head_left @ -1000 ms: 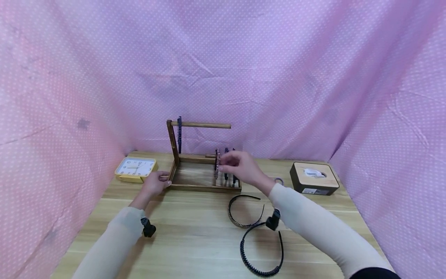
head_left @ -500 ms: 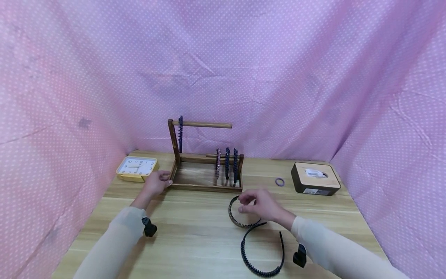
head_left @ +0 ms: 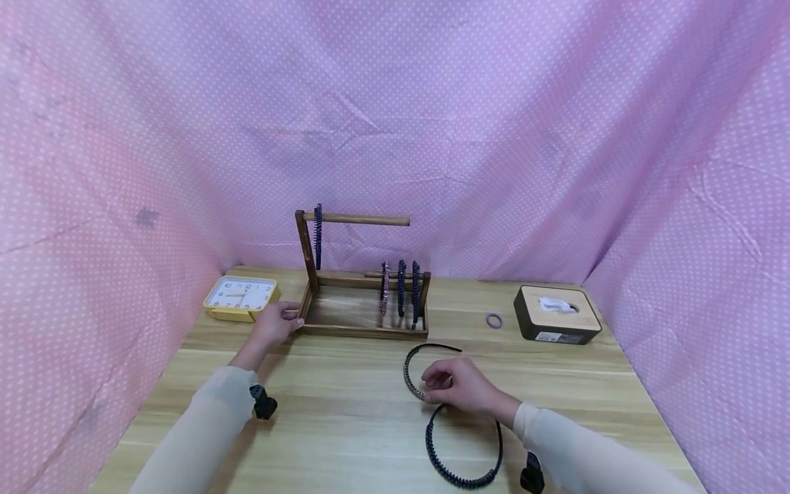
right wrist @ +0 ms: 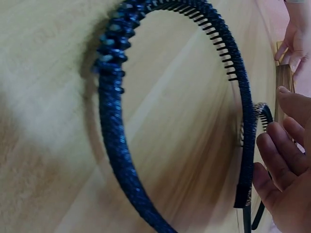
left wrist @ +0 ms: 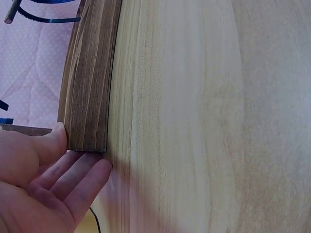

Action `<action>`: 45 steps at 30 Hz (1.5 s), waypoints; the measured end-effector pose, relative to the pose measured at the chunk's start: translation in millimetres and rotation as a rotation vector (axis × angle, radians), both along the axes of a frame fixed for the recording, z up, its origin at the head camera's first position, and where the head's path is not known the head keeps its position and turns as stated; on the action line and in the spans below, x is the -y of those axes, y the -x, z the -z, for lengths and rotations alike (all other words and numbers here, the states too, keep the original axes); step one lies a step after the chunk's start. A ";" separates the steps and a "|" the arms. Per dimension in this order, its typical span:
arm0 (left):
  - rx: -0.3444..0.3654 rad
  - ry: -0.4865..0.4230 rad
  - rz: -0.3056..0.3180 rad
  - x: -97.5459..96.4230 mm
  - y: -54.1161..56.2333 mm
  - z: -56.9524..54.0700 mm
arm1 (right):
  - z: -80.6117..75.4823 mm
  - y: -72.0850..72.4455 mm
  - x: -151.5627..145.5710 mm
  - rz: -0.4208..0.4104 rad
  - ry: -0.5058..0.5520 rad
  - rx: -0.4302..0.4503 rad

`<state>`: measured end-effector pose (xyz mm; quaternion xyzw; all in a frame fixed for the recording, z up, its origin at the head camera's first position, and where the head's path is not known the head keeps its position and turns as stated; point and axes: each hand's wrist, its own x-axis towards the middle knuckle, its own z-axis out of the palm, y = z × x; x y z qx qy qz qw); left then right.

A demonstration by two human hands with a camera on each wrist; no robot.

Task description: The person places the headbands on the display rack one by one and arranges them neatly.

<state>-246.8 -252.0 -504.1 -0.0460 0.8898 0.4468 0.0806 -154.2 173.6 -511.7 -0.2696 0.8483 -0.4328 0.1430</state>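
Observation:
A wooden rack [head_left: 358,333] with a shallow tray and two rods stands at the back of the table. My left hand [head_left: 273,324] holds its front left corner, thumb and fingers on the wood [left wrist: 90,97]. Over the table, my right hand [head_left: 464,386] hovers with loosely bent fingers by two dark toothed headbands. The farther headband [head_left: 408,370] is partly hidden by this hand; the nearer headband [head_left: 437,461], glittery blue-black in the right wrist view [right wrist: 114,121], lies below it. No headband is visibly pinched. A dark headband [head_left: 317,237] hangs on the upper rod.
On the lower rod hang a pink beaded headband [head_left: 385,288] and two dark headbands [head_left: 402,288]. A yellow clock [head_left: 242,298] lies left of the rack. To the right are a purple ring-shaped band [head_left: 494,320] and a tissue box [head_left: 558,314].
My right hand has let go of the pink beaded headband, now on the lower rod, and come down toward the loose headbands. My left hand stays at the rack's corner.

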 end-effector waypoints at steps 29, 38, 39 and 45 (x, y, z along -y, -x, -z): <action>-0.024 0.009 0.000 -0.2 -1.5 -0.1 | 11.7 -3.9 11.1 0.013 -0.179 -0.072; 0.005 0.022 -0.003 0.3 -3.4 -1.0 | 1.0 -9.8 13.8 0.056 -0.184 -0.098; 0.008 0.024 -0.003 0.3 -3.6 -0.9 | -1.2 -10.7 13.5 0.060 -0.179 -0.111; -0.012 0.031 0.005 0.3 -4.5 -2.8 | -20.0 -15.0 6.4 0.109 -0.139 -0.171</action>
